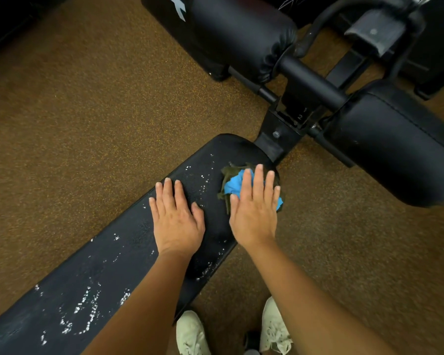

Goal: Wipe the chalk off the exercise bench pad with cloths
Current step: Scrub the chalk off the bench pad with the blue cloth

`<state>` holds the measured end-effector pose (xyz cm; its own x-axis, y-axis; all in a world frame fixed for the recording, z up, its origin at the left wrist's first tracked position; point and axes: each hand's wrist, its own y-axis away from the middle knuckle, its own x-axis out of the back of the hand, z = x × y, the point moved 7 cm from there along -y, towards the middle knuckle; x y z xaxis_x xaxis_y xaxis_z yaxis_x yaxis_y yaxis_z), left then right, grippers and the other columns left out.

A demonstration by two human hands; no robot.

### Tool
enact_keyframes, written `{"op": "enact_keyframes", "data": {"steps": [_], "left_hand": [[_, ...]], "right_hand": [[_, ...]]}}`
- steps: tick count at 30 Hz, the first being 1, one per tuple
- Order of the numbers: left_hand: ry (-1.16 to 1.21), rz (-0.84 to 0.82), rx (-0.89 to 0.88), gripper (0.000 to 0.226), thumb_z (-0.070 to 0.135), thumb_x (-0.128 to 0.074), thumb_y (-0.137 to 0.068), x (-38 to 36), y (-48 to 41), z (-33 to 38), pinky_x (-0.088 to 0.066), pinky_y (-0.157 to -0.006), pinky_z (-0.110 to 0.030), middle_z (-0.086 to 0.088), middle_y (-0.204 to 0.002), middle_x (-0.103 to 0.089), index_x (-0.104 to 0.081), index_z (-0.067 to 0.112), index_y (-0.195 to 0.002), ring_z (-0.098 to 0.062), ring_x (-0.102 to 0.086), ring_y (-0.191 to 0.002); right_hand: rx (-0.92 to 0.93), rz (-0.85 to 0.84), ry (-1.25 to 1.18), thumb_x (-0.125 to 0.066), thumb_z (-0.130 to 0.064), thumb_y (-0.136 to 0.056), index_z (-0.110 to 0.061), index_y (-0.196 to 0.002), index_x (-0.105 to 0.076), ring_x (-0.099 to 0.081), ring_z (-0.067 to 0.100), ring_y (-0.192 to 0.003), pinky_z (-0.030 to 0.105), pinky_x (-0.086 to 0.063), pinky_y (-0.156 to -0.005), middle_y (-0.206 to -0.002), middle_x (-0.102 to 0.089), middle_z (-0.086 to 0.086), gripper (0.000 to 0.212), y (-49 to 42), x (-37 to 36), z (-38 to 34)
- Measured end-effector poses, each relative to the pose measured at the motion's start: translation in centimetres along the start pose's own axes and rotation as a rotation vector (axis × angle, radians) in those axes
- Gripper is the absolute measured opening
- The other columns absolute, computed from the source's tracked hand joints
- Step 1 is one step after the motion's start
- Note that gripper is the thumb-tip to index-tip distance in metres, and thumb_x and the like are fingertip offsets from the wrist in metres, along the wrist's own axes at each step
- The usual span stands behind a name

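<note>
A long black bench pad (118, 257) runs from the lower left up to the middle of the head view. White chalk specks (83, 313) dot its near part, and more flecks (203, 180) lie close to its far end. My right hand (254, 208) presses flat, fingers spread, on a bunched blue cloth (235, 185) and a dark green cloth (227, 172) at the pad's far right edge. My left hand (176, 216) lies flat and empty on the pad, a little left of the cloths.
Two black roller pads (241, 34) (395, 144) sit on a crossbar (308, 80) past the bench's end, joined by a metal bracket (280, 131). Brown speckled floor (75, 124) surrounds the bench. My white shoes (190, 334) stand below the pad's right edge.
</note>
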<state>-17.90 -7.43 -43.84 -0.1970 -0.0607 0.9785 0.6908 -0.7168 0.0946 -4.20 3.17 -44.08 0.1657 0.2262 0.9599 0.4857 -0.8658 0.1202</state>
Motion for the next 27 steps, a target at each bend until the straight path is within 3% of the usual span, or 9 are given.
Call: {"op": "enact_keyframes", "data": {"steps": [4,11,14,17,22,27], "left_hand": [[0.005,0.004,-0.003,0.065,0.038,-0.026,-0.091,0.1,0.0,0.1,-0.009,-0.118,-0.049,-0.019,-0.154,-0.022,-0.026,0.003,-0.146,-0.034,-0.009,-0.145],[-0.004,-0.009,0.016,0.066,0.038,-0.025,-0.09,0.1,-0.1,0.1,-0.011,-0.117,-0.051,-0.02,-0.153,-0.024,-0.026,0.003,-0.146,-0.034,-0.011,-0.144],[-0.004,-0.02,0.014,0.066,0.038,-0.024,-0.091,0.0,-0.1,0.1,-0.01,-0.117,-0.05,-0.02,-0.154,-0.022,-0.026,0.003,-0.146,-0.034,-0.009,-0.145],[-0.008,-0.02,0.004,0.066,0.038,-0.025,-0.091,0.1,-0.2,0.2,-0.012,-0.117,-0.052,-0.021,-0.153,-0.024,-0.027,0.002,-0.146,-0.036,-0.011,-0.144],[-0.012,-0.038,0.024,0.066,0.038,-0.025,-0.09,0.0,-0.1,0.2,-0.014,-0.116,-0.053,-0.021,-0.153,-0.024,-0.027,0.001,-0.146,-0.036,-0.011,-0.144],[-0.014,-0.044,0.022,0.066,0.037,-0.025,-0.09,0.1,-0.3,0.2,-0.013,-0.116,-0.053,-0.021,-0.153,-0.024,-0.027,0.001,-0.145,-0.035,-0.012,-0.144]], "right_hand": [[-0.259,-0.008,-0.087,-0.035,-0.036,-0.098,-0.007,-0.152,-0.013,-0.001,0.041,-0.146,0.055,-0.005,-0.117,-0.16,-0.008,0.019,0.065,-4.1,0.5,0.5],[-0.067,-0.015,-0.028,-0.031,-0.038,-0.098,-0.004,-0.151,-0.019,-0.009,0.044,-0.144,0.056,-0.017,-0.114,-0.158,-0.012,0.021,0.064,0.7,-0.2,0.7],[-0.242,-0.008,-0.077,-0.035,-0.036,-0.097,-0.003,-0.15,-0.018,-0.013,0.046,-0.143,0.06,-0.018,-0.113,-0.157,-0.015,0.022,0.066,-2.6,0.5,1.6],[-0.377,-0.07,-0.081,-0.036,-0.039,-0.098,-0.004,-0.152,-0.007,-0.008,0.045,-0.144,0.059,-0.007,-0.115,-0.158,-0.008,0.021,0.07,-5.9,0.7,0.8],[-0.063,-0.042,0.03,-0.035,-0.041,-0.096,-0.003,-0.15,-0.019,-0.012,0.044,-0.144,0.057,-0.015,-0.115,-0.158,-0.015,0.021,0.068,-2.7,0.9,0.5],[-0.21,-0.086,-0.001,-0.032,-0.041,-0.098,-0.004,-0.152,-0.009,-0.004,0.039,-0.146,0.058,-0.007,-0.117,-0.159,-0.01,0.017,0.069,-6.1,1.2,1.0]]}}
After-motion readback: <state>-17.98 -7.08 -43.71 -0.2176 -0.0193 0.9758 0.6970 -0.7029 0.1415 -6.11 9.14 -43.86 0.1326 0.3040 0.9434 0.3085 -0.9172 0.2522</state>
